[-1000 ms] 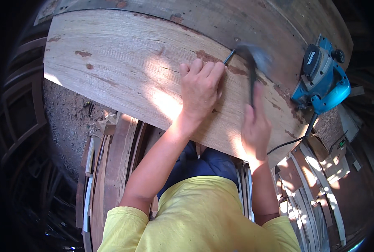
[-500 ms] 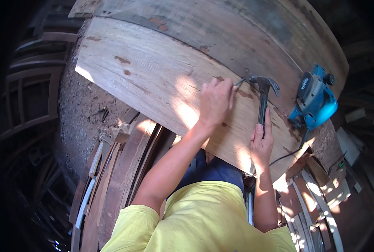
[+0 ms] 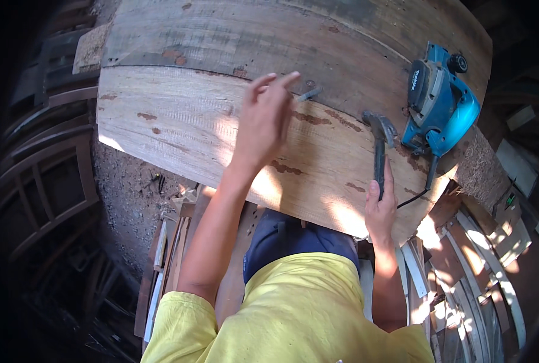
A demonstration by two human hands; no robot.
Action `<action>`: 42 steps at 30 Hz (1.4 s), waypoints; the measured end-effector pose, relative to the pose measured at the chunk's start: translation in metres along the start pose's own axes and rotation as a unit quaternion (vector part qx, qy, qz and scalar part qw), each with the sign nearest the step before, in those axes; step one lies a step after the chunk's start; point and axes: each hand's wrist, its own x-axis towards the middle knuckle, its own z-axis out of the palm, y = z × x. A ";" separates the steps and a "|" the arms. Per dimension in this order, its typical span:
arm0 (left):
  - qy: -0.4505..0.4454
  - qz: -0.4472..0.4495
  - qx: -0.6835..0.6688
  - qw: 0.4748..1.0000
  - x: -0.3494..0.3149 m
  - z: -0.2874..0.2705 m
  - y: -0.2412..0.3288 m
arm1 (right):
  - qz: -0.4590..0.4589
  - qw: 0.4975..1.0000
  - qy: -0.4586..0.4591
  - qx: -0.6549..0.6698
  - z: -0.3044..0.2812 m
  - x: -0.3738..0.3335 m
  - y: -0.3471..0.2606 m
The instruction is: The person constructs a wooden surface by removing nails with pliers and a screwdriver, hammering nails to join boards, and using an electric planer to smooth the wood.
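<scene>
Left hand, twelve o'clock: fingers were apart, rod just beside. Right hand, three o'clock: fingers gripped hammer. Planer rested at two o'clock.

- We see a grey metal claw hammer with a dark, straight handle; its head is at the far edge of the plank, claw toward the right, handle running down toward us.
- We see a short, thin, blue-grey metal rod slanting at that same edge, left of the hammer, slightly blurred.
- We see a broad, pale wooden plank with reddish-brown patches, flat and partly sunlit.
</scene>
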 end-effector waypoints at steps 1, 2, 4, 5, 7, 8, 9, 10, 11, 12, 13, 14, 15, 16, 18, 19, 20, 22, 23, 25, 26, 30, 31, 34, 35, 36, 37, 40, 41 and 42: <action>-0.017 0.072 0.050 0.996 -0.009 0.014 -0.005 | 0.000 1.000 0.001 0.003 0.002 -0.001 -0.002; -0.047 0.043 0.051 0.997 -0.019 0.028 0.001 | -0.012 1.000 0.006 0.002 0.005 -0.001 -0.002; -0.055 0.040 0.069 0.995 -0.033 0.040 0.004 | -0.004 1.000 0.005 0.007 0.006 0.000 0.001; -0.059 0.038 0.077 0.995 -0.035 0.043 0.005 | 0.014 1.000 -0.001 0.014 0.006 0.000 0.003; -0.062 0.046 0.080 0.994 -0.036 0.046 0.004 | 0.025 0.999 0.002 0.019 0.008 0.000 0.011; -0.066 0.053 0.086 0.993 -0.037 0.045 0.004 | 0.018 1.000 0.010 0.016 0.010 0.000 0.014; -0.069 0.060 0.092 0.992 -0.037 0.044 0.004 | 0.020 1.000 0.012 0.015 0.009 -0.001 0.017; -0.065 0.060 0.087 0.992 -0.038 0.044 0.004 | 0.022 1.000 0.014 0.014 0.009 0.000 0.015; -0.062 0.059 0.083 0.993 -0.039 0.045 0.003 | 0.033 0.999 0.010 0.015 0.007 0.001 0.012; -0.058 0.059 0.079 0.993 -0.039 0.046 0.003 | 0.045 0.999 0.006 0.016 0.006 0.003 0.008; -0.050 0.059 0.075 0.994 -0.040 0.048 0.003 | 0.042 0.999 0.017 0.015 0.007 0.003 0.008; -0.041 0.060 0.071 0.995 -0.041 0.050 0.002 | 0.039 0.999 0.027 0.014 0.008 0.004 0.008; -0.033 0.060 0.067 0.995 -0.041 0.051 0.002 | 0.037 0.999 0.038 0.013 0.008 0.004 0.009; -0.032 0.058 0.064 0.996 -0.041 0.051 0.001 | 0.036 0.999 0.039 0.007 0.009 0.004 0.011; -0.029 0.056 0.060 0.996 -0.042 0.052 0.001 | 0.035 0.998 0.042 -0.003 0.010 0.003 0.015; -0.026 0.054 0.058 0.996 -0.041 0.052 0.001 | 0.031 0.998 0.045 -0.013 0.011 0.005 0.017; -0.023 0.052 0.057 0.997 -0.041 0.051 0.002 | 0.026 0.998 0.048 -0.023 0.012 0.005 0.019; -0.020 0.050 0.061 0.997 -0.042 0.052 0.003 | 0.020 0.997 0.054 -0.045 0.013 0.002 0.020; -0.017 0.051 0.065 0.996 -0.043 0.052 0.003 | 0.018 0.997 0.054 -0.058 0.010 0.003 0.014; -0.012 0.056 0.065 0.996 -0.042 0.053 0.003 | -0.061 0.988 0.104 -0.095 0.013 0.003 0.014; -0.013 0.057 0.063 0.996 -0.044 0.051 0.004 | -0.056 0.989 0.099 -0.091 0.013 0.002 0.013; -0.015 0.058 0.068 0.996 -0.043 0.051 0.005 | -0.008 0.994 0.057 -0.097 0.013 -0.001 0.005; -0.013 0.056 0.065 0.996 -0.043 0.051 0.006 | -0.003 0.993 0.052 -0.111 0.018 -0.002 0.008; -0.007 0.050 0.063 0.997 -0.043 0.052 0.005 | -0.019 0.986 0.070 -0.150 0.030 -0.005 0.012; -0.006 0.048 0.060 0.997 -0.043 0.052 0.004 | -0.014 0.986 0.063 -0.154 0.032 -0.006 0.009; -0.005 0.044 0.058 0.997 -0.044 0.053 0.003 | -0.013 0.987 0.065 -0.148 0.033 -0.006 0.006; -0.001 0.038 0.059 0.998 -0.044 0.053 0.001 | -0.015 0.988 0.066 -0.142 0.035 -0.005 0.002; 0.004 0.032 0.049 0.998 -0.043 0.052 -0.003 | -0.058 0.976 0.088 -0.191 0.048 -0.008 -0.004; 0.014 0.016 0.032 0.999 -0.042 0.047 -0.001 | -0.082 0.968 0.101 -0.214 0.057 -0.008 -0.006; 0.029 0.000 0.031 0.999 -0.045 0.048 -0.007 | -0.063 0.972 0.077 -0.213 0.057 -0.009 -0.011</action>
